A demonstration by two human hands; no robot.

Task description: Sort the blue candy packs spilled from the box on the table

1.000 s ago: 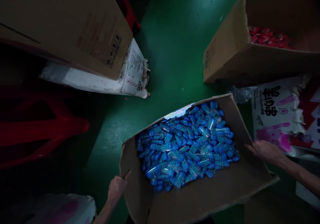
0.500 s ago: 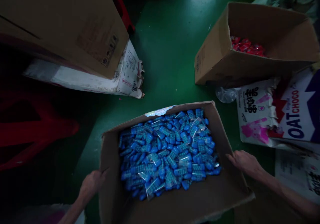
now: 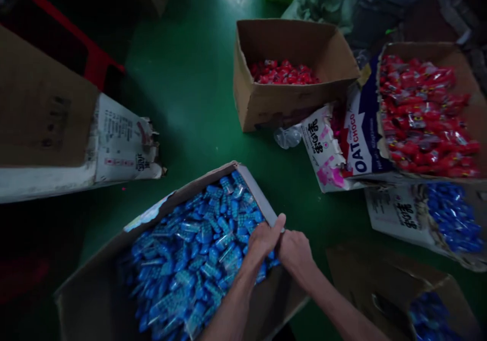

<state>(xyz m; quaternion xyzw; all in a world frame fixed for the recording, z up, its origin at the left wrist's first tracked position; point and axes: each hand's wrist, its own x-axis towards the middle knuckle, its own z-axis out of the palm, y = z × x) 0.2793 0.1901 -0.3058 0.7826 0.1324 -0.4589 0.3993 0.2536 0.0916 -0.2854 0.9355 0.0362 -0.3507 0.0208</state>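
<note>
My left hand (image 3: 263, 238) and right hand (image 3: 294, 250), side by side, grip the right wall of the open carton (image 3: 255, 191). It is before me, blue packets (image 3: 201, 244) heaped inside, near the brown box (image 3: 281, 102).

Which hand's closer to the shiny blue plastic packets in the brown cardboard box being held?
Left: the left hand is over the packets, at the rim; the right hand is outside it.

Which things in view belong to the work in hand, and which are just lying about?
In use:
open carton
blue packets inside it
left hand and right hand, gripping its rim

Apparently lying about:
brown carton of red packets
OAT CHOCO box
clear plastic
white box at left
</note>
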